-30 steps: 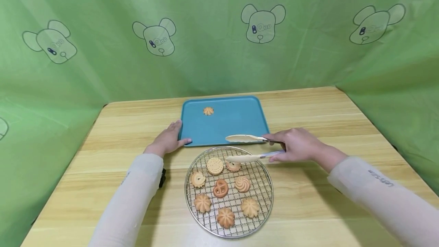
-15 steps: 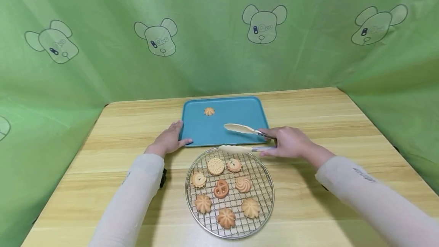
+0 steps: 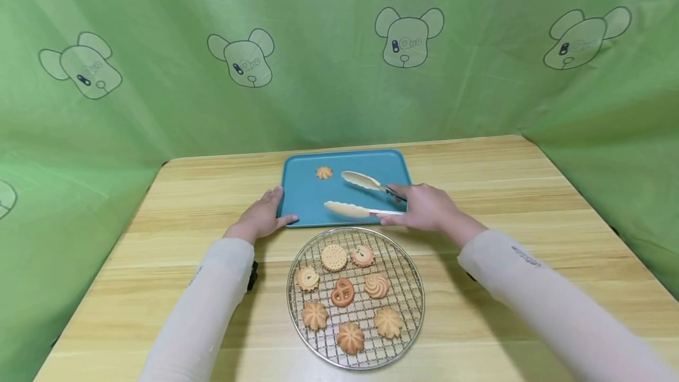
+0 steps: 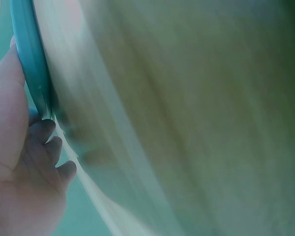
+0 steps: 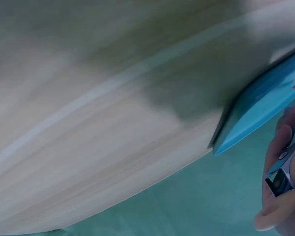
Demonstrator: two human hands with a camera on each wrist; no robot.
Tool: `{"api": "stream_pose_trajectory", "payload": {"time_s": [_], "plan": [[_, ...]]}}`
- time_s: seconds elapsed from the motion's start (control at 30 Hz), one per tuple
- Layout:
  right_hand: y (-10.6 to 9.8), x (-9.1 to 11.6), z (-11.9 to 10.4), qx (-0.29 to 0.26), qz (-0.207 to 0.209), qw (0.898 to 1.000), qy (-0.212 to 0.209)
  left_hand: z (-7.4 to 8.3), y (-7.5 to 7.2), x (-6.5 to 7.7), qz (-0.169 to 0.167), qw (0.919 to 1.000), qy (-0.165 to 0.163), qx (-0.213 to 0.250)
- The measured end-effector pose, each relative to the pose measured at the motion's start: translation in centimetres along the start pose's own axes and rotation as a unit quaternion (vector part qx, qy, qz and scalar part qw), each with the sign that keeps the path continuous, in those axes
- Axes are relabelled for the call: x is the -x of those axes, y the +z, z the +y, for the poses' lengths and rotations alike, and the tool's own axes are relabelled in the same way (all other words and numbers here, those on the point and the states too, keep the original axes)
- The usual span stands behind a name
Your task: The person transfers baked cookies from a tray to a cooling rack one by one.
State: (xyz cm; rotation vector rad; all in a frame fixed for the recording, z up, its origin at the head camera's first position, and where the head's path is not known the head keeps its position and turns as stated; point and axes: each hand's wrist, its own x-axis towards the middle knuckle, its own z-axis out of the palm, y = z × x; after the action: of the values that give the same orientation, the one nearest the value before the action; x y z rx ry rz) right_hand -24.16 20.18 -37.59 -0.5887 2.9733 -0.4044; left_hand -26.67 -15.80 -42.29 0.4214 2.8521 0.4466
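Observation:
My left hand holds the near left corner of a blue tray, with the thumb at the front rim and the fingers along the left side. In the left wrist view, the thumb lies against the tray's wall. My right hand grips metal tongs with cream scalloped tips. The tongs' arms are spread apart over the tray, with nothing between them. A flower-shaped cookie lies on the tray, left of the tongs. In the right wrist view, part of the tongs' handle shows in the hand.
Nearer the front stands a round wire rack bearing several cookies, including a pretzel-shaped cookie and a swirl cookie. Everything sits on a wooden table. A green curtain with bear drawings hangs behind and at both sides.
My right hand has carried the spread tongs left and away from me, from above the rack's far edge to over the tray. The left hand stays at the tray's corner.

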Motion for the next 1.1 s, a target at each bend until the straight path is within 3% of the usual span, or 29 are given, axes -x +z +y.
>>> {"api": "stream_pose_trajectory", "payload": {"time_s": [0.7, 1.1], "plan": [[0.7, -3.6, -1.6, -0.014, -0.007, 0.997, 0.079, 0.0, -0.1, 0.0, -0.012, 0.9999, -0.008, 0.002], [1.1, -5.1, -3.9, -0.011, 0.001, 0.994, 0.11, 0.1, -0.2, 0.0, -0.012, 0.9999, -0.007, 0.0]]}}
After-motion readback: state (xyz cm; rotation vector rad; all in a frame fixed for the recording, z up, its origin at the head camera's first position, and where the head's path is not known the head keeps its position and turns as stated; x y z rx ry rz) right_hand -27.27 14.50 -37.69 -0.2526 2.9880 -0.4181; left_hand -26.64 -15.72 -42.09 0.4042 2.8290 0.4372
